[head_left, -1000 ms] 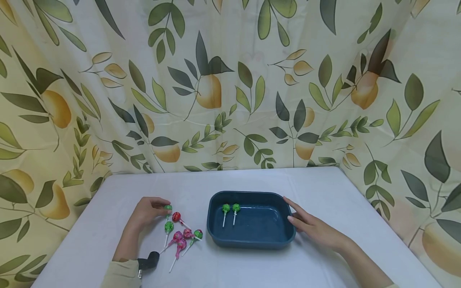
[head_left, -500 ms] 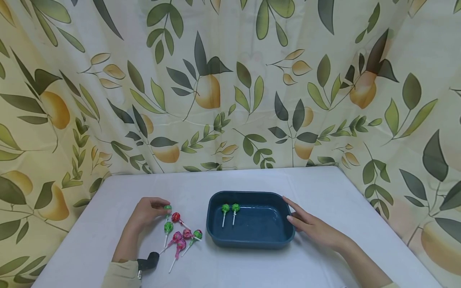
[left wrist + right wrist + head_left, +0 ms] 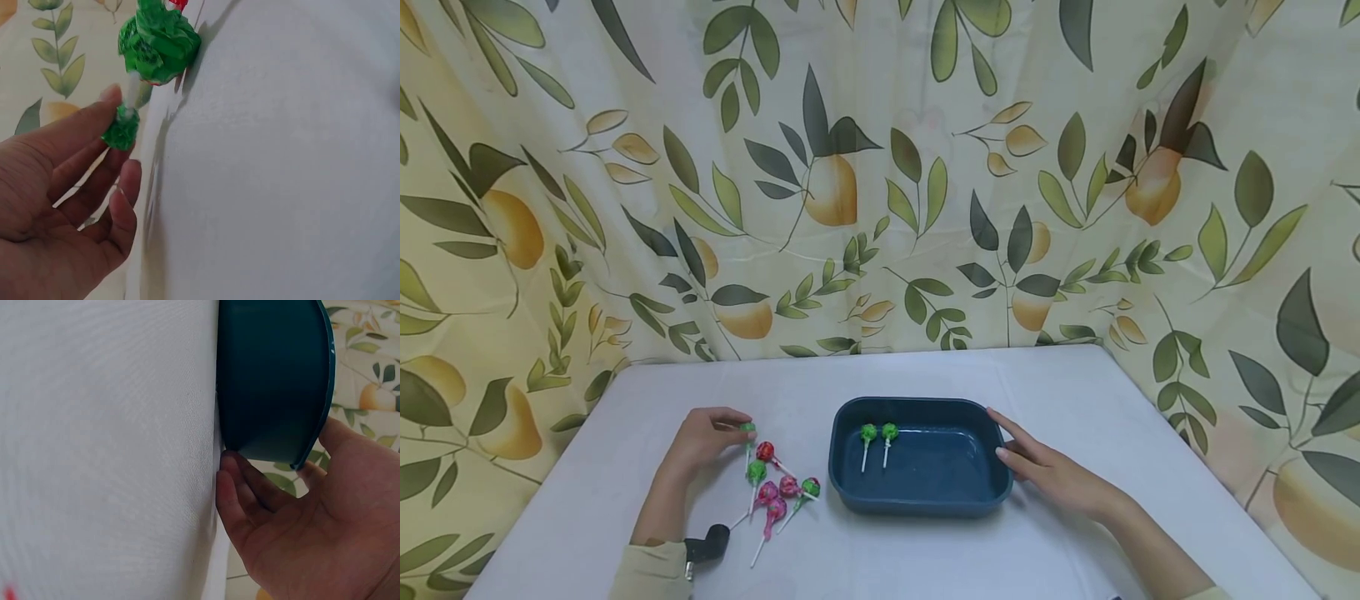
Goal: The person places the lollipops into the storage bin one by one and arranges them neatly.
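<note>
My left hand (image 3: 711,433) is at the left of the table, pinching a green-wrapped lollipop (image 3: 120,130) by its head between thumb and fingers. Its white stick points toward a second green lollipop (image 3: 756,472) lying close by. Around that lie a red lollipop (image 3: 765,451), several pink ones (image 3: 775,507) and a green-and-red one (image 3: 810,487). A dark blue rectangular tray (image 3: 925,505) stands at the centre, with two green lollipops (image 3: 878,432) side by side at its left. Against the tray's right end rests my right hand (image 3: 1048,475), its fingers touching rim and outer wall.
White cloth covers the table (image 3: 790,383). A curtain (image 3: 880,250) with a fruit-and-leaf print hangs behind and along both sides. Something black (image 3: 709,543) is strapped at my left wrist.
The loose green lollipop nearest my left hand has shifted slightly right, its stick now lying closer to the pink ones. My left hand has risen a little; the right hand stays at the tray.
</note>
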The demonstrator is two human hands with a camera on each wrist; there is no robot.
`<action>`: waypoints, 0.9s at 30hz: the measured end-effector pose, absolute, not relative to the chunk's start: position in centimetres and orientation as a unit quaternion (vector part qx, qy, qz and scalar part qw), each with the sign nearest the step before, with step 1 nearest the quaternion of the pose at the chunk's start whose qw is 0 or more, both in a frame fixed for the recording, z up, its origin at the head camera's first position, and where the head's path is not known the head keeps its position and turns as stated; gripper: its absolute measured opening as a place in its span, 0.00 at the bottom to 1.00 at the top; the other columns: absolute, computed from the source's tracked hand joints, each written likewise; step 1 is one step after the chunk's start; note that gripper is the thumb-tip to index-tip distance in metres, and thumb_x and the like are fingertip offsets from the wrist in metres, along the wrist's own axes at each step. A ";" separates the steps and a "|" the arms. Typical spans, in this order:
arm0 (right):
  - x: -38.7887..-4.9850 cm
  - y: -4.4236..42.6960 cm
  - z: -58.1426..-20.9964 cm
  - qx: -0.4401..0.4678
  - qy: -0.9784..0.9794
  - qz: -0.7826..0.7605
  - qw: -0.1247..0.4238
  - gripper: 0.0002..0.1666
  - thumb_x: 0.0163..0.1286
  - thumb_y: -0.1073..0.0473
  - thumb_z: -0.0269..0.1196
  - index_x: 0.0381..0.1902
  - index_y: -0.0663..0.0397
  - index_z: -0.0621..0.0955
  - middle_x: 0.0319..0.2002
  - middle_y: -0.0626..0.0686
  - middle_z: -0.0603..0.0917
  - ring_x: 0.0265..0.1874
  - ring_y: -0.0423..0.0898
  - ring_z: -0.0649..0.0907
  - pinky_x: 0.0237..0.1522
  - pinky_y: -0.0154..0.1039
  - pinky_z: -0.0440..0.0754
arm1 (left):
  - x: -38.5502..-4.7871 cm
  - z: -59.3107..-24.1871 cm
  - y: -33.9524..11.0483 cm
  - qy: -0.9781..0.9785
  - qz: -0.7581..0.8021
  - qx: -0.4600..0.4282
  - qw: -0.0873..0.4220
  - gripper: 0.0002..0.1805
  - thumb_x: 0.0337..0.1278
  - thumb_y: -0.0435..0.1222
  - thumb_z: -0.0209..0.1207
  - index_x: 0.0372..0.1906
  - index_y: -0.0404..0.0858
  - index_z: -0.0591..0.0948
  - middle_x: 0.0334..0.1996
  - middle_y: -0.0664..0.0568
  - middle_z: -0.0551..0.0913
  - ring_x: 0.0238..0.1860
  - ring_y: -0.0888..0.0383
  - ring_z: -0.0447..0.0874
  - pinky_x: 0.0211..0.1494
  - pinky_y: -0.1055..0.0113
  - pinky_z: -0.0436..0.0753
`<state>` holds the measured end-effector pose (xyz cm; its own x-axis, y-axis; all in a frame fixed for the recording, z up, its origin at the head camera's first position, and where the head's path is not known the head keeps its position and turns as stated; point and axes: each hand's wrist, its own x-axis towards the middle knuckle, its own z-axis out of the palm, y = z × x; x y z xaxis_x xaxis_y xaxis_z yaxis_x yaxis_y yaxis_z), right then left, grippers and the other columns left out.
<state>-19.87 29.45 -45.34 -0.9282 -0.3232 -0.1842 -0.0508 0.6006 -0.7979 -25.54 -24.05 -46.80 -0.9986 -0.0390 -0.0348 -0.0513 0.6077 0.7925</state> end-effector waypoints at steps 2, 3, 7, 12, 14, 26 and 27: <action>-19.9 29.5 -45.3 -0.109 0.881 -0.433 0.156 0.38 0.82 0.40 0.53 0.83 0.23 0.52 0.73 0.64 0.69 0.65 0.58 0.75 0.63 0.66 0.70 | -25.5 -46.5 -24.0 0.897 0.442 -0.027 0.005 0.16 0.53 0.39 0.77 0.46 0.38 0.90 0.46 0.46 0.87 0.49 0.46 0.81 0.47 0.54 0.78; -19.9 29.5 -45.3 -0.110 0.881 -0.432 0.157 0.39 0.82 0.40 0.53 0.83 0.23 0.52 0.73 0.64 0.68 0.65 0.58 0.75 0.63 0.66 0.70 | -25.5 -46.4 -24.0 0.896 0.443 -0.026 0.003 0.16 0.53 0.39 0.77 0.46 0.38 0.90 0.46 0.46 0.87 0.49 0.46 0.81 0.46 0.55 0.78; -19.9 29.5 -45.1 -0.108 0.883 -0.430 0.154 0.38 0.82 0.39 0.52 0.83 0.22 0.52 0.72 0.63 0.69 0.66 0.57 0.75 0.64 0.65 0.69 | -25.6 -45.8 -23.7 0.894 0.448 -0.021 0.001 0.16 0.55 0.39 0.76 0.47 0.38 0.90 0.46 0.47 0.86 0.47 0.48 0.80 0.43 0.58 0.77; -19.9 29.5 -45.0 -0.111 0.879 -0.437 0.153 0.38 0.83 0.40 0.52 0.83 0.23 0.52 0.72 0.64 0.70 0.65 0.57 0.75 0.65 0.65 0.68 | -25.6 -45.1 -23.2 0.887 0.460 -0.019 -0.002 0.15 0.56 0.38 0.76 0.48 0.38 0.90 0.45 0.48 0.86 0.46 0.48 0.79 0.39 0.59 0.77; -19.8 29.4 -45.0 -0.108 0.878 -0.439 0.158 0.38 0.82 0.40 0.53 0.83 0.23 0.52 0.71 0.64 0.70 0.65 0.57 0.76 0.65 0.66 0.68 | -25.6 -44.9 -23.0 0.885 0.465 -0.019 -0.003 0.15 0.56 0.38 0.76 0.47 0.38 0.90 0.44 0.48 0.86 0.45 0.49 0.79 0.38 0.59 0.77; -19.8 29.5 -45.2 -0.102 0.878 -0.440 0.159 0.39 0.82 0.40 0.54 0.83 0.21 0.52 0.71 0.63 0.71 0.63 0.56 0.76 0.64 0.67 0.69 | -26.4 -44.3 -20.8 0.876 0.482 0.017 -0.008 0.14 0.55 0.39 0.77 0.45 0.39 0.90 0.42 0.50 0.87 0.45 0.49 0.82 0.43 0.58 0.77; -19.8 29.5 -45.2 -0.101 0.878 -0.440 0.160 0.39 0.82 0.40 0.54 0.83 0.21 0.52 0.70 0.63 0.71 0.63 0.56 0.76 0.64 0.67 0.69 | -26.5 -44.1 -20.5 0.875 0.483 0.019 -0.006 0.15 0.55 0.39 0.77 0.46 0.39 0.90 0.43 0.50 0.87 0.46 0.49 0.81 0.44 0.58 0.77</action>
<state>-19.80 29.48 -45.24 -0.9287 -0.3178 -0.1912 -0.0369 0.5921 -0.8050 -26.53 -20.53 -44.12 -0.9992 0.0276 0.0294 0.0396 0.5319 0.8459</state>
